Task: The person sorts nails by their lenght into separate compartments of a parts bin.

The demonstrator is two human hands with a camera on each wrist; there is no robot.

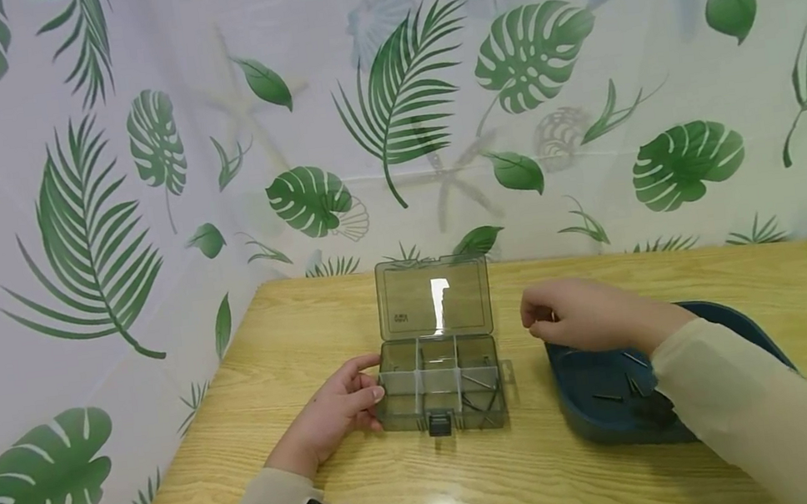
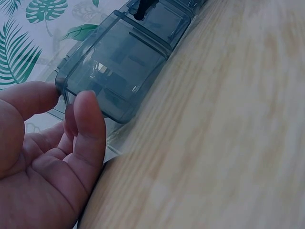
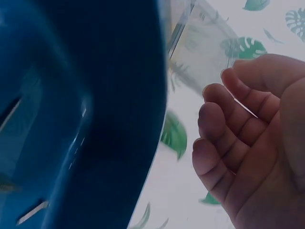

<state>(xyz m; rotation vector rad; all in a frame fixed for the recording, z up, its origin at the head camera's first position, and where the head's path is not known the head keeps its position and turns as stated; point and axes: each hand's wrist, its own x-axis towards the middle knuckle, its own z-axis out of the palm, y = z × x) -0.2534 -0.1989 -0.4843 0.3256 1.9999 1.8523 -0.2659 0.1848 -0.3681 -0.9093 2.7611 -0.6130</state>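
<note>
Around the case (image 1: 403, 417), passable at three o'clock over the strip of table (image 1: 533, 417) beside the blue tray (image 1: 583, 421), though narrowed by a jutting side tab (image 1: 506, 371). Blocked at nine by the left hand (image 1: 342, 401) gripping the end wall, at twelve by the raised lid (image 1: 397, 299). Hemmed toward half past two by the right hand (image 1: 578, 316), above the tray's ten o'clock rim. Enterable from overhead, but split by upright dividers (image 1: 438, 382). Crossed at the tray's four o'clock by a sleeve (image 1: 731, 397). Roomy at six, before the latch (image 1: 440, 424).
</note>
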